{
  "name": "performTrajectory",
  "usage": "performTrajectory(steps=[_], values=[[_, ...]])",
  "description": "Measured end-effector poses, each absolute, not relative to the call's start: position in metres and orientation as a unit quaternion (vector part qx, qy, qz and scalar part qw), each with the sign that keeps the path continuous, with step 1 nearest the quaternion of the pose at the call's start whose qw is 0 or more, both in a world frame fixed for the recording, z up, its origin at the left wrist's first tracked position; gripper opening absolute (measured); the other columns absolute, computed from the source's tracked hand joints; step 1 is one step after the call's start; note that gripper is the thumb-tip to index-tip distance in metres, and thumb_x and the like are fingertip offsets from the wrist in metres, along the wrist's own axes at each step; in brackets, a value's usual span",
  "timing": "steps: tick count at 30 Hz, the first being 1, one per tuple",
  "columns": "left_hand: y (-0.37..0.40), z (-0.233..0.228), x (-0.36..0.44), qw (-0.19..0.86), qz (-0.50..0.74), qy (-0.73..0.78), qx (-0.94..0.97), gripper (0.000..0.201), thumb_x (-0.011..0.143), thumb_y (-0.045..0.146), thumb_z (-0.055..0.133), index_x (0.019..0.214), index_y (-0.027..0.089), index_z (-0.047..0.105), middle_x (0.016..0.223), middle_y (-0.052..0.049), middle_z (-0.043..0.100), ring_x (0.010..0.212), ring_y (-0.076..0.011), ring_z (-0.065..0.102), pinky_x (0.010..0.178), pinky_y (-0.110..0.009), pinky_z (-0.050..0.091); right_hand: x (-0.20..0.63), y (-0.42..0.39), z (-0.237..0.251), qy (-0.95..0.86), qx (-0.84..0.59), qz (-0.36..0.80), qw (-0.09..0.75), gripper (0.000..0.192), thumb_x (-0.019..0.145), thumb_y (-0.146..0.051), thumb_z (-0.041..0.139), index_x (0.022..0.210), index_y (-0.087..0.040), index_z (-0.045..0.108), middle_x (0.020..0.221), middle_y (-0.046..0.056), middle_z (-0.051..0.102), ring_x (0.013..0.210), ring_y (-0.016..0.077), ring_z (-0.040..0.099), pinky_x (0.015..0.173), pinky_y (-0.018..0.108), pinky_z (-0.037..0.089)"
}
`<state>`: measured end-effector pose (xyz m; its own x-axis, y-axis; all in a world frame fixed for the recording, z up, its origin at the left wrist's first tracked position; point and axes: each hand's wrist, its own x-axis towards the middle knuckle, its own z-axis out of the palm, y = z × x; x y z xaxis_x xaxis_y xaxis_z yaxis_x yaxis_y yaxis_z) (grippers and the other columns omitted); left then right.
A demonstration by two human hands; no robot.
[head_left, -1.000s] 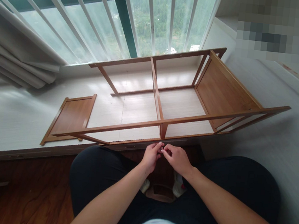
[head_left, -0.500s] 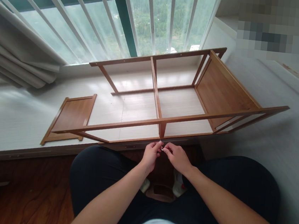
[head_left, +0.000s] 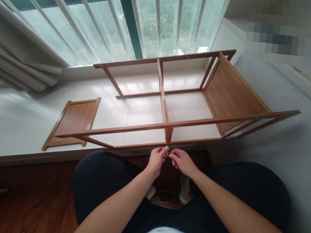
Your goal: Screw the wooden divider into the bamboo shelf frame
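Pinching a tiny pale fastener [head_left: 168, 155] between the fingertips of both hands, a seated person works at the near edge of an unfinished brown wooden shelf frame [head_left: 168, 123] lying on its side along a pale window ledge [head_left: 10, 127]. The left hand [head_left: 156, 160] and the right hand [head_left: 182, 162] meet thumb to forefinger, both grips narrow and closed on the small part, which is too small to identify with certainty. Directly above the grip stands the frame's short upright middle post [head_left: 168, 134], its foot just beyond the fingertips, close enough that contact cannot be confirmed. From that post a long slim rail runs off to either side of the hands, and a central crossbar reaches away from the grip toward the window. Far to the right of the grip, a solid brown end panel [head_left: 230, 93] closes off the frame. Well to the left of the hands, a separate flat brown wooden panel [head_left: 73, 121] with a raised border lies on the ledge. Beneath the hands are the person's dark trouser-clad knees [head_left: 101, 185], and between them a glimpse of white footwear. Beyond the frame, white vertical window bars [head_left: 157, 20] front a view of green trees, with a grey folded curtain [head_left: 19, 61] bunched at the far left
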<state>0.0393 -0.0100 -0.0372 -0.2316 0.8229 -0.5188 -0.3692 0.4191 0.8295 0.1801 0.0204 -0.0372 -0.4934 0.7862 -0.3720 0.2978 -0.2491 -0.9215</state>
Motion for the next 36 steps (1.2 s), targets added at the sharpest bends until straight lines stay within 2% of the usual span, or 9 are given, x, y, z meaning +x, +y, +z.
performTrajectory(steps=[5, 19, 36], values=[[-0.009, -0.038, 0.039, 0.579, 0.505, 0.607, 0.203, 0.041, 0.065, 0.051, 0.079, 0.077, 0.013, 0.068, 0.067, -0.002, 0.059, 0.059, -0.0100, 0.049, 0.051, -0.021, 0.032, 0.178, 0.020, -0.045, -0.538, -0.468, 0.678, 0.178, 0.021, 0.086, -0.037, 0.051, 0.076, -0.019, 0.055, 0.049, -0.006, 0.053, 0.038, 0.0081, 0.044, 0.035, 0.017, 0.031], [-0.007, -0.040, 0.039, 0.566, 0.504, 0.618, 0.212, 0.042, 0.063, 0.052, 0.079, 0.075, 0.013, 0.067, 0.062, -0.001, 0.058, 0.057, -0.0110, 0.051, 0.050, -0.022, 0.032, 0.174, 0.020, -0.049, -0.473, -0.442, 0.740, 0.181, 0.028, 0.084, -0.046, 0.056, 0.077, -0.019, 0.055, 0.049, -0.006, 0.054, 0.036, 0.0070, 0.045, 0.034, 0.016, 0.031], [-0.012, -0.035, 0.037, 0.612, 0.505, 0.580, 0.185, 0.046, 0.066, 0.055, 0.077, 0.081, 0.013, 0.068, 0.061, 0.001, 0.054, 0.056, -0.0093, 0.052, 0.053, -0.021, 0.037, 0.174, 0.017, -0.040, -0.532, -0.432, 0.700, 0.200, 0.025, 0.088, -0.039, 0.049, 0.073, -0.019, 0.054, 0.050, -0.005, 0.054, 0.038, 0.0077, 0.045, 0.037, 0.018, 0.033]])
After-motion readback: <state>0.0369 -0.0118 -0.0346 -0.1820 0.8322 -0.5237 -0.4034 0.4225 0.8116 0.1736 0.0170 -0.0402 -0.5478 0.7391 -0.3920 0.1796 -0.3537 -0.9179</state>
